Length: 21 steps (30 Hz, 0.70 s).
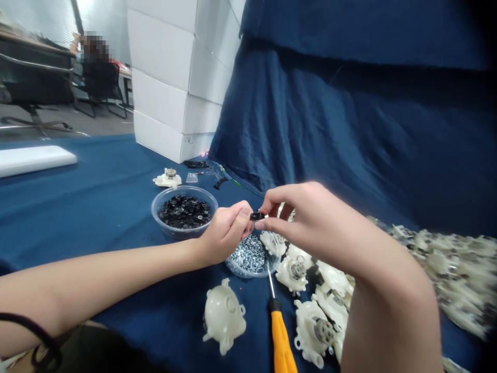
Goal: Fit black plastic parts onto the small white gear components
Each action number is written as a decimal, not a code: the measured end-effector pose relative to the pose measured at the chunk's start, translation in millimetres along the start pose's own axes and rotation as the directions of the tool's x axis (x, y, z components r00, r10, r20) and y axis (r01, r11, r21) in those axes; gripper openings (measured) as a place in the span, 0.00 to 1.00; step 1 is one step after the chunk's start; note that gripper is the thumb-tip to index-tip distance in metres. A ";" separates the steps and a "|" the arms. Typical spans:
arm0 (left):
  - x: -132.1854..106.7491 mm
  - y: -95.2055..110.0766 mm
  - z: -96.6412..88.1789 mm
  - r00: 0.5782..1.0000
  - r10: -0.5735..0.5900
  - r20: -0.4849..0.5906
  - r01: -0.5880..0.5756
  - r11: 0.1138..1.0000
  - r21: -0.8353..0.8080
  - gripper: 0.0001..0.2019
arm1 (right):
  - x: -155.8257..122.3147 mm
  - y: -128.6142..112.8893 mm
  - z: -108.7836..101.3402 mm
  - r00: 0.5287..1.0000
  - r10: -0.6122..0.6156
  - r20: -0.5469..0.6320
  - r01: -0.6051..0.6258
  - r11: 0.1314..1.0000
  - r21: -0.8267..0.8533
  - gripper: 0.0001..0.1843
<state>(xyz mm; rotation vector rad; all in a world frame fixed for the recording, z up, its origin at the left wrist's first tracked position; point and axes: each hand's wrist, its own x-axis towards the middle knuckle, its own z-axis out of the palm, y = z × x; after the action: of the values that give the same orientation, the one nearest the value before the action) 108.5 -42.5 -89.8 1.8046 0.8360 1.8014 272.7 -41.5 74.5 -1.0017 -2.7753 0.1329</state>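
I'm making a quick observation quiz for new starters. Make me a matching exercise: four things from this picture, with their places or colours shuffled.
Things
1. Screwdriver
2. Silver screws
3. Boxes
4. Small black part

Places or colours
A. White, stacked up
B. Pinched in the right hand
C. Orange handle
D. In a clear bowl

Pairs: 1-C, 2-D, 3-A, 4-B

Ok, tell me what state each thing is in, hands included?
Small black part: pinched in the right hand.
Left hand: fingers curled shut, against the part; its grip is unclear.
Bowl of black parts: uncovered, well filled.
Bowl of screws: uncovered, partly hidden.
Orange-handled screwdriver: not held, tip at the screws.
Nearest cream plastic housing: domed side up.
White boxes: stacked.
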 end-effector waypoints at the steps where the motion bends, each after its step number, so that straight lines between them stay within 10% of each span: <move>1: 0.0 0.1 -0.5 1.000 0.001 0.004 -0.001 1.000 0.005 0.21 | -0.5 0.4 -0.1 1.000 0.023 0.018 -0.024 1.000 0.014 0.08; 21: 4.1 1.2 -1.7 0.992 -0.092 0.086 0.090 0.996 0.025 0.13 | -2.7 8.1 -1.0 0.981 0.148 0.123 -0.160 0.983 0.093 0.22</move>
<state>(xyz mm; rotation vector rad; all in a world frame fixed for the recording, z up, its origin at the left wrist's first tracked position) 106.8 -40.7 -86.0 1.8144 0.8914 1.6506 280.0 -36.9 73.9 -1.2184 -2.7562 0.3631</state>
